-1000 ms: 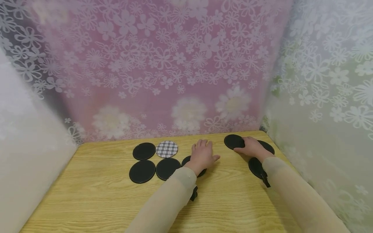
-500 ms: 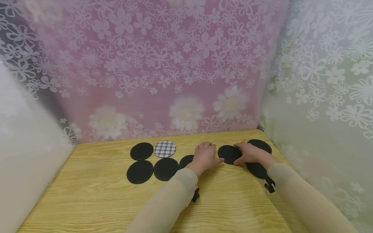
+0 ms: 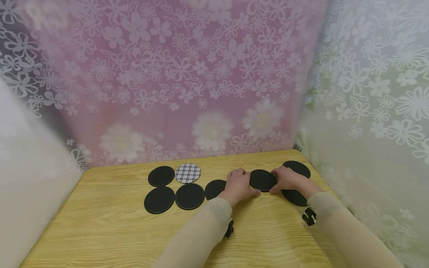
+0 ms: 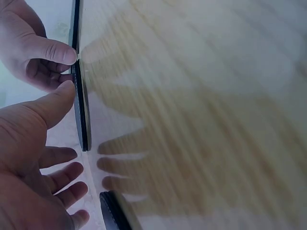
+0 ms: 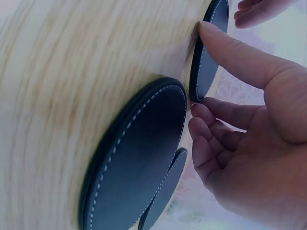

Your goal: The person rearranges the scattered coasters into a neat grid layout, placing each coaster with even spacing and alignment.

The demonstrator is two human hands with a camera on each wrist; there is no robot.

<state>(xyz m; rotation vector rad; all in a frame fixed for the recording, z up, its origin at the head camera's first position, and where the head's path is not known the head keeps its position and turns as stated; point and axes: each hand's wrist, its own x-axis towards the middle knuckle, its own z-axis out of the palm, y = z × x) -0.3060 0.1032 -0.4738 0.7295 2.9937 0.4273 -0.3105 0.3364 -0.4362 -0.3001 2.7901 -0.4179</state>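
Note:
A round black coaster [image 3: 263,181] lies on the wooden table [image 3: 110,223] between the two hands; its rim looks layered. My right hand [image 3: 287,179] grips this coaster by its right side, thumb at the near edge and fingers at the far edge, as the right wrist view shows. At its left side is my left hand [image 3: 239,186], fingers spread and relaxed. In the left wrist view, the left thumb [image 4: 60,98] comes close to the coaster's edge; whether it touches cannot be told. Partly behind the left hand lies another black coaster [image 3: 214,189].
To the left, black coasters [image 3: 159,200] and a plaid coaster [image 3: 188,173] lie in two rows. Near the right table edge are two more black coasters, one farther back [image 3: 296,168] and one [image 3: 294,197] partly under the right arm. Flowered curtains [image 3: 161,74] enclose the table.
The right hand has brought the black coaster left and nearer, away from the back right. My left hand has shifted slightly right, to the coaster's left side.

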